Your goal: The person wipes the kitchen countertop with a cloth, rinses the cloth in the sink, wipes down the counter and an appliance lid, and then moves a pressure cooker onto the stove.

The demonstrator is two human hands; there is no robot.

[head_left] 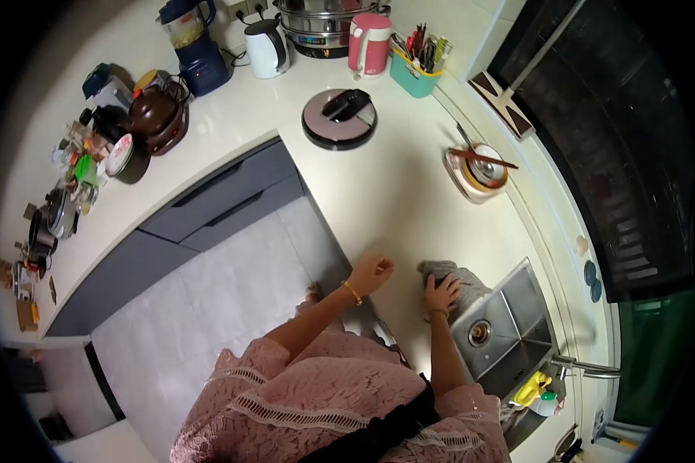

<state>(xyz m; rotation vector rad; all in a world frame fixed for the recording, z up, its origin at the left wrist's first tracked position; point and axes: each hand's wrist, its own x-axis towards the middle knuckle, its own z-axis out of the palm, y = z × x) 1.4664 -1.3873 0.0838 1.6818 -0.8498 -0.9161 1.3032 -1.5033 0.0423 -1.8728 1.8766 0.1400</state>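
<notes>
A crumpled grey cloth (465, 284) lies on the white counter (378, 204) beside the sink. My right hand (442, 293) rests on top of it, with the fingers spread out and pressing on the fabric. Left of the cloth, my left hand (372, 274) hovers by the counter's front edge. Its fingers are curled in loosely, and nothing shows in them. A yellow band circles the left wrist. The steel sink (527, 309), with a drain in its basin, sits just right of my right hand.
A round pink-and-black lid (338, 119) lies farther back. Near the window side stands a stack of bowls (483, 171) with a brown utensil across it. A faucet (587, 367) and a yellow bottle (531, 390) are by the sink. Kettles, a blender (197, 54) and a teal utensil holder (415, 73) line the back.
</notes>
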